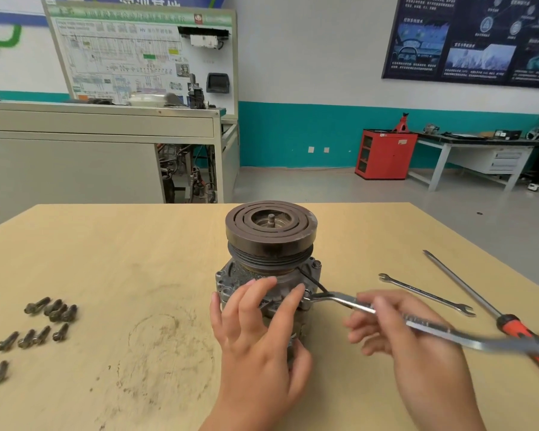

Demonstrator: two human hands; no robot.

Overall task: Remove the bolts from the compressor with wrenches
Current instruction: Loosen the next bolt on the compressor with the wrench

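Compressor [271,244] upright mid-table [137,244], one wrench [349,301] on its flange.
Pulley on top, axis vertical; left hand [255,337] has its grip clamped round the housing. Right hand [411,334], just right of the compressor, grips the wrench, whose handle points right. A second wrench [427,295] and one screwdriver [511,325] lie right; nine loose bolts [59,312] lie left.

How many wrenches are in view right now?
2. One wrench is gripped in the right hand, its head at the compressor; the second wrench lies on the table, between compressor and screwdriver. None seems hidden.
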